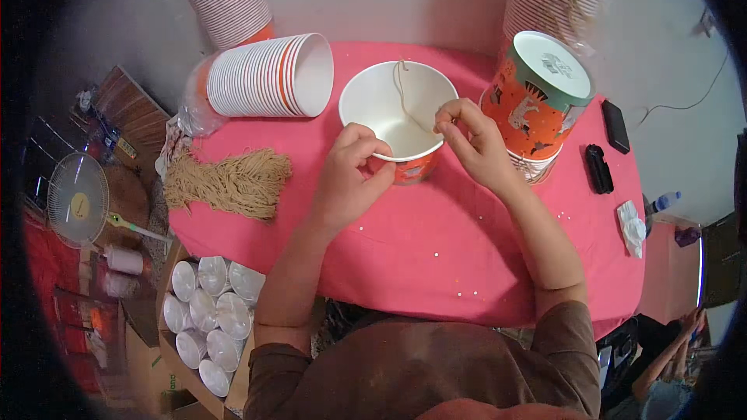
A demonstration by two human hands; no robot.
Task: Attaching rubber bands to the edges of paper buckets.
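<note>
A white-lined paper bucket [372, 105] with an orange printed outside stands upright on the pink tablecloth in front of me. My left hand [348, 179] pinches its near-left rim, the thumb outside and the fingers over the edge. At the right rim, my right hand [476, 148] has its fingertips pressed together on a thin tan cord [402, 92]. From those fingers the cord runs across the inside of the bucket to its far rim, where a small loop shows. Whether the cord passes through a hole near my right fingertips is hidden.
A nested stack of paper buckets [253, 78] lies on its side at the left, near a bundle of tan cords [229, 179]. Upside-down orange buckets [529, 109] stand at the right. A black case [598, 169] and crumpled tissue [631, 229] lie beyond. A carton [167, 334] holds wrapped cup stacks.
</note>
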